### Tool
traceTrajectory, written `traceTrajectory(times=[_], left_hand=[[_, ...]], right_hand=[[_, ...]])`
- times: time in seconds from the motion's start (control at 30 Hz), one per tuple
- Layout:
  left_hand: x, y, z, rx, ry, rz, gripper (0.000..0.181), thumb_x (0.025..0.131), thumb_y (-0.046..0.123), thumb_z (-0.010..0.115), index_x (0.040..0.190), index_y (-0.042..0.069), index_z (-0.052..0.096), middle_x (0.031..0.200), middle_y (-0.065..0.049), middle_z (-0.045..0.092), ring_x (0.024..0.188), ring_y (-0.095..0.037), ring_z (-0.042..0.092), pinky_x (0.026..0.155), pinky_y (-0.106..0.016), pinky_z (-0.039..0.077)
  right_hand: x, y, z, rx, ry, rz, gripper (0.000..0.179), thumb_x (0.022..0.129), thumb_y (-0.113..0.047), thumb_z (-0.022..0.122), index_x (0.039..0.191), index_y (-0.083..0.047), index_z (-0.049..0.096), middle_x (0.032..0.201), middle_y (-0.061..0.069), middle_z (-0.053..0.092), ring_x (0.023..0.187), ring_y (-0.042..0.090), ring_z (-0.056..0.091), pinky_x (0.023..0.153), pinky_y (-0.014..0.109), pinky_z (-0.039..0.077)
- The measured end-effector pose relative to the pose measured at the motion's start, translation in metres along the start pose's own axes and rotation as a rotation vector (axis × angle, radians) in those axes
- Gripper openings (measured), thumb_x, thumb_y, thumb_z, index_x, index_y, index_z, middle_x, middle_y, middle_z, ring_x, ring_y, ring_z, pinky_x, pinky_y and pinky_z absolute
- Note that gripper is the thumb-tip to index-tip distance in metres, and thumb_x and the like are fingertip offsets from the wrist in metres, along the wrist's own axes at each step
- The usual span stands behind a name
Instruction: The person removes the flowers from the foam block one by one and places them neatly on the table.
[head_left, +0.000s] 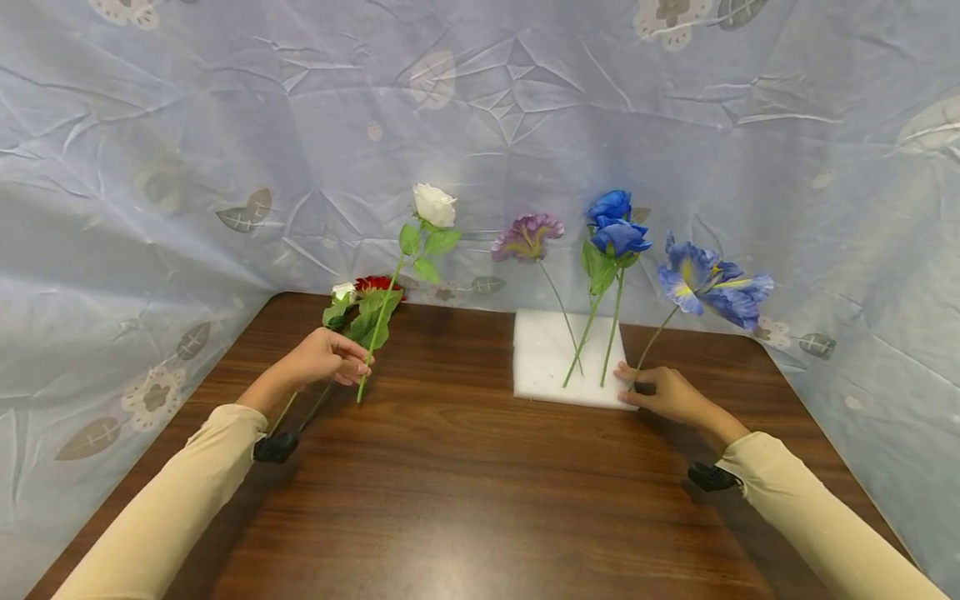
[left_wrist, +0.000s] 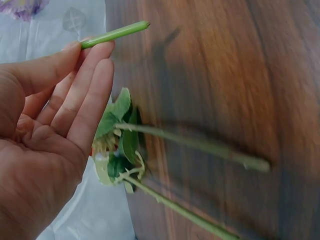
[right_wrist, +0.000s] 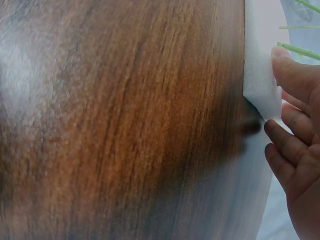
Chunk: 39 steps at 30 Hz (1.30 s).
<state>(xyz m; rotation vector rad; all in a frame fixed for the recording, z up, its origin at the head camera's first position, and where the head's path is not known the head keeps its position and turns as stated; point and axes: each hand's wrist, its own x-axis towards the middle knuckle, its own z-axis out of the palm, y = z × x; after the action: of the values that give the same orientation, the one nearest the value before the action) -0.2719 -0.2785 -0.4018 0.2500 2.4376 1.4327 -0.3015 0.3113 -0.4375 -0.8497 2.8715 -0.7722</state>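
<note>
In the head view my left hand (head_left: 330,358) pinches the green stem of a white rose (head_left: 433,205), bloom up, low over the table. The left wrist view shows its cut end (left_wrist: 140,26) poking past the fingertips. My right hand (head_left: 670,395) holds the right edge of a white foam block (head_left: 540,367), thumb on the near side and fingers round the corner. Two blue roses (head_left: 619,237) and a purple flower (head_left: 528,237) stand in the foam. A blue-violet iris (head_left: 712,283) leans right, its stem running down between my right thumb and fingers.
Beyond my left hand a red flower (head_left: 378,286) and a smaller white rose (head_left: 343,292) lie on the dark wooden table (head_left: 465,492), stems toward me. A pale patterned cloth (head_left: 337,125) hangs behind and along both sides.
</note>
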Motion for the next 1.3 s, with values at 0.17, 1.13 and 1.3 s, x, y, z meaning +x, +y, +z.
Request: traceTrajectory(times=[0.17,1.13,1.3], left_hand=[[-0.009,-0.004,-0.005,-0.004,-0.051,-0.012,0.034,0.094,0.003,0.070,0.121,-0.017,0.065,0.105,-0.024,0.076,0.085,-0.023,0.077,0.081,-0.046,0.064],[-0.029,-0.022,-0.011,0.032,-0.166,-0.159,0.027,0.087,0.002,0.065,0.109,-0.012,0.071,0.092,-0.014,0.078,0.074,-0.018,0.074,0.071,-0.035,0.065],[-0.030,-0.022,-0.011,0.046,-0.173,-0.181,0.025,0.090,0.006,0.065,0.108,-0.011,0.073,0.093,-0.012,0.078,0.075,-0.018,0.075,0.072,-0.035,0.065]], right_hand=[[0.000,0.000,0.000,-0.001,-0.005,0.011,0.049,0.094,-0.025,0.075,0.135,-0.001,0.063,0.141,0.020,0.057,0.129,0.042,0.057,0.102,0.057,0.050],[0.000,0.000,0.002,0.003,0.007,-0.015,0.049,0.092,-0.024,0.077,0.133,0.001,0.065,0.139,0.021,0.059,0.127,0.042,0.059,0.101,0.058,0.050],[0.001,0.001,0.001,0.002,0.003,-0.011,0.048,0.093,-0.023,0.077,0.133,0.001,0.065,0.139,0.021,0.059,0.128,0.042,0.058,0.102,0.059,0.049]])
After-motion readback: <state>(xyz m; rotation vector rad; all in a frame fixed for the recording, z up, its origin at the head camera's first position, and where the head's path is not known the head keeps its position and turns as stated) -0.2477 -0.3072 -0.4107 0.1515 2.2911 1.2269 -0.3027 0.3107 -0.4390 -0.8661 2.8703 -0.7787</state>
